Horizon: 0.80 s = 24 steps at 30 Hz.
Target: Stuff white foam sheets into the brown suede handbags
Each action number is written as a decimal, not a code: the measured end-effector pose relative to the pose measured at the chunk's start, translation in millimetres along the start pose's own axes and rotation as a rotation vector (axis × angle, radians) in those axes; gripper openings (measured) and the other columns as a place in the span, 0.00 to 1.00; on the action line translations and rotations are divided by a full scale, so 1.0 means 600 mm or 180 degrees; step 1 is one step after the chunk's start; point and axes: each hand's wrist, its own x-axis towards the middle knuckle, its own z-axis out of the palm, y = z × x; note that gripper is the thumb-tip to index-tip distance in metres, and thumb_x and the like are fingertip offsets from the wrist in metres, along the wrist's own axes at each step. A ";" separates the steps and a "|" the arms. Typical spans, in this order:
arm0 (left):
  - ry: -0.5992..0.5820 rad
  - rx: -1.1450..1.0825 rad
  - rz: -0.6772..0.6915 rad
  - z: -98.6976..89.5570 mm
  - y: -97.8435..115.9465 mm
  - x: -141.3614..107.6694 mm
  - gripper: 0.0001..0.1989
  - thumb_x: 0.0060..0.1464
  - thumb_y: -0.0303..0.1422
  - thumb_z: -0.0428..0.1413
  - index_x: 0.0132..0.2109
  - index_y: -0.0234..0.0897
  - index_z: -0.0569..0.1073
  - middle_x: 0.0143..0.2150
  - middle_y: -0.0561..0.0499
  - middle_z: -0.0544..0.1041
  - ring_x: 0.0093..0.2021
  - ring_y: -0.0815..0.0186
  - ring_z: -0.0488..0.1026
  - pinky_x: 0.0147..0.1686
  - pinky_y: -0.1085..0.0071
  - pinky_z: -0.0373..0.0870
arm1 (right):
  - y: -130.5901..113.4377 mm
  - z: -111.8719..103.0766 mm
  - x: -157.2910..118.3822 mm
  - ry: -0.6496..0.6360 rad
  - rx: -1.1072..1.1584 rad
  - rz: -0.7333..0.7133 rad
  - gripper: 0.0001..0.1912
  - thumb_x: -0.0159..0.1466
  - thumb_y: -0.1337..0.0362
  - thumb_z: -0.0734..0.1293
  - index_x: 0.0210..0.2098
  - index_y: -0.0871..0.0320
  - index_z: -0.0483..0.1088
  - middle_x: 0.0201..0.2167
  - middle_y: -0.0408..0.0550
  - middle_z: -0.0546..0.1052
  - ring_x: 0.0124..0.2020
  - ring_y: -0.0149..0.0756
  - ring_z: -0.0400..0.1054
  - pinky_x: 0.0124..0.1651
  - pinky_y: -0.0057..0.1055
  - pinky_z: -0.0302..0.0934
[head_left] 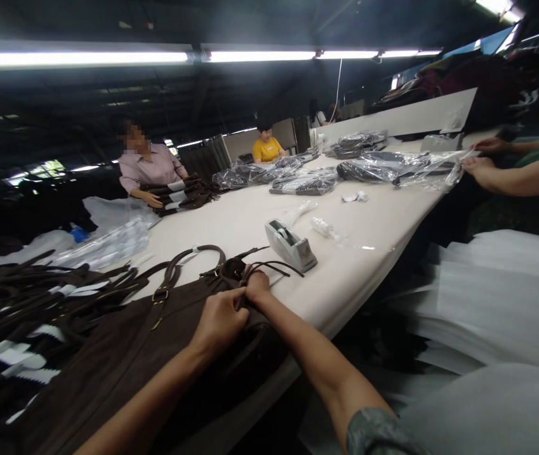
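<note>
A dark brown bag (122, 341) with looped handles and brass-coloured buckles lies at the near left of the pale table. My left hand (222, 319) is closed at the bag's upper right edge, its fingers bent onto the brown material. Just beyond and touching it, my right hand (256, 284) is closed around part of the bag near its dark cords (278, 265). The exact part pinched by each hand is hidden by the fingers. A grey tape dispenser (291, 245) stands on the table just past my right hand.
More brown bags with white tags (18, 354) are piled at left. Plastic-wrapped bags (304, 181) lie across the far table (231, 218). White sheets (501, 284) are stacked at right. A person at left holds folded bags; another person's hands (480, 161) hold plastic at right.
</note>
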 end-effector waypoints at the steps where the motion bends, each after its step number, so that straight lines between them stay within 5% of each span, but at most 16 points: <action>1: -0.0081 0.0050 0.0073 0.021 0.002 -0.001 0.27 0.44 0.26 0.51 0.53 0.32 0.77 0.24 0.54 0.72 0.28 0.64 0.71 0.32 0.70 0.64 | 0.003 -0.002 0.000 0.0046 -0.0080 0.0073 0.10 0.58 0.72 0.65 0.40 0.60 0.72 0.44 0.63 0.78 0.51 0.53 0.70 0.49 0.41 0.63; 4: -0.0115 -0.0174 0.0083 0.070 -0.007 -0.012 0.34 0.48 0.28 0.51 0.64 0.30 0.64 0.39 0.46 0.79 0.42 0.58 0.76 0.43 0.66 0.69 | 0.011 -0.012 -0.001 0.0072 -0.0206 0.0100 0.09 0.56 0.71 0.68 0.38 0.59 0.73 0.42 0.61 0.79 0.50 0.53 0.71 0.49 0.40 0.63; 6: 0.0056 -0.0512 -0.0078 0.088 -0.018 -0.019 0.40 0.51 0.32 0.53 0.70 0.28 0.51 0.54 0.38 0.75 0.57 0.54 0.71 0.54 0.63 0.67 | 0.015 -0.025 -0.005 -0.0110 -0.0165 -0.0055 0.08 0.54 0.70 0.70 0.35 0.58 0.74 0.40 0.56 0.79 0.49 0.50 0.71 0.48 0.36 0.63; 8: 0.0218 -0.0827 -0.0375 0.095 -0.027 -0.020 0.46 0.50 0.35 0.55 0.71 0.26 0.45 0.58 0.35 0.72 0.61 0.52 0.68 0.58 0.60 0.64 | 0.021 -0.042 -0.014 -0.0378 -0.0060 -0.0236 0.06 0.53 0.69 0.71 0.32 0.58 0.74 0.36 0.50 0.80 0.45 0.45 0.72 0.45 0.31 0.64; 12: -0.0128 -0.1938 -0.0603 0.079 -0.034 -0.008 0.37 0.46 0.38 0.59 0.62 0.27 0.62 0.46 0.41 0.79 0.49 0.53 0.76 0.50 0.60 0.72 | 0.039 -0.078 -0.046 -0.1219 0.0685 -0.0415 0.13 0.56 0.67 0.71 0.42 0.57 0.73 0.35 0.44 0.79 0.35 0.35 0.73 0.33 0.25 0.65; 15: -0.0422 -0.2421 -0.0865 0.047 -0.038 0.008 0.29 0.38 0.31 0.60 0.52 0.31 0.72 0.38 0.45 0.81 0.39 0.58 0.78 0.40 0.66 0.74 | 0.050 -0.089 -0.066 -0.1718 0.1624 -0.0018 0.19 0.60 0.66 0.69 0.51 0.54 0.69 0.36 0.41 0.78 0.30 0.30 0.71 0.27 0.22 0.62; 20: -0.0756 -0.2101 -0.1166 -0.015 -0.060 0.030 0.29 0.31 0.25 0.57 0.47 0.34 0.75 0.25 0.54 0.77 0.23 0.66 0.72 0.22 0.74 0.65 | 0.058 -0.081 -0.078 -0.1231 0.2489 0.0813 0.05 0.63 0.72 0.64 0.35 0.60 0.72 0.23 0.39 0.73 0.21 0.25 0.64 0.25 0.20 0.58; 24: -0.0952 -0.1784 -0.1082 -0.044 -0.068 0.044 0.29 0.30 0.26 0.56 0.47 0.36 0.76 0.23 0.56 0.75 0.20 0.67 0.69 0.20 0.74 0.61 | 0.062 -0.092 -0.097 -0.1534 0.2803 0.0734 0.04 0.56 0.74 0.69 0.31 0.62 0.72 0.26 0.42 0.76 0.28 0.26 0.70 0.37 0.24 0.65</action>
